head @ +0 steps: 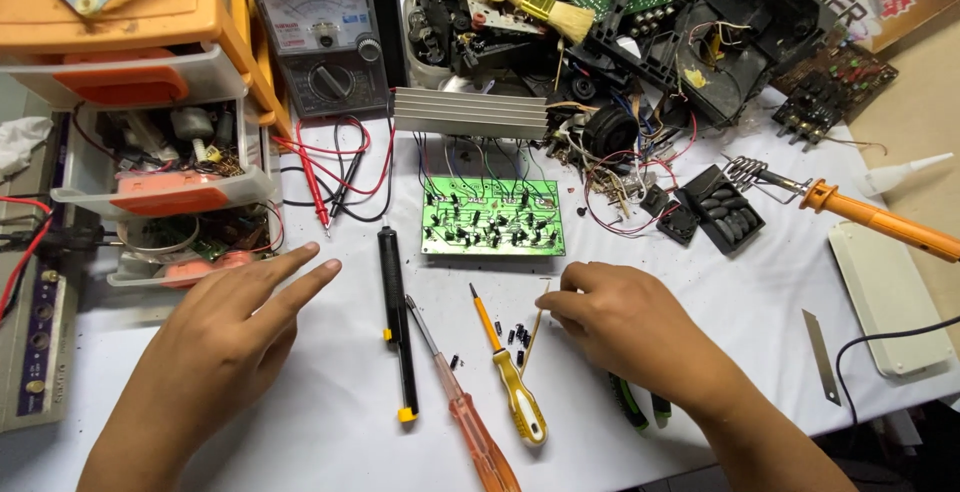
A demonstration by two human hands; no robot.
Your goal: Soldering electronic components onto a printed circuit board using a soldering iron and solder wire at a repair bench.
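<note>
My left hand (225, 337) lies flat on the white surface (330, 422), fingers spread, holding nothing, index pointing toward the black pump tool (397, 322). My right hand (625, 327) is curled, thumb and forefinger pinched together at the edge of a scatter of small black parts (512, 335); whether one is actually in the pinch I cannot tell. The parts lie loose between the yellow screwdriver (510, 377) and my right hand, just below the green board (492, 217). An orange screwdriver (465, 412) lies beside the yellow one, and green-handled pliers (632, 404) sit half under my right wrist. To pick well here, I judge: take one part at a time, approach low with fingertips only, keep the wrist off the pile so nothing rolls, and steady the surface with the left palm. The soldering iron (880, 217) rests on its coil stand well to the right; the meter (322, 27) stands at the back, its red and black probes (325, 187) trailing forward.
</note>
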